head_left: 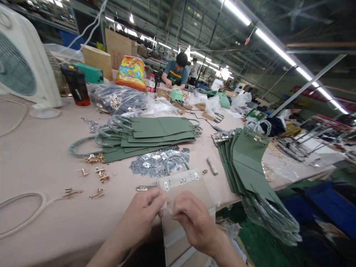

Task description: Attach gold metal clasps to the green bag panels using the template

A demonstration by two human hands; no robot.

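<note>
Beige panel (194, 187) sits centre, its lower part over the near edge of the pink tabletop (41, 159), with room to move toward 9 o'clock; metal plate heap (155, 163) is just off at 11, green stack (247, 159) at 2. Fittings end points to 12, long axis roughly 12–6. Left hand (148, 207) at 9, right hand (193, 217) at 4: fingertips pinched narrow, can't tell on what.
</note>
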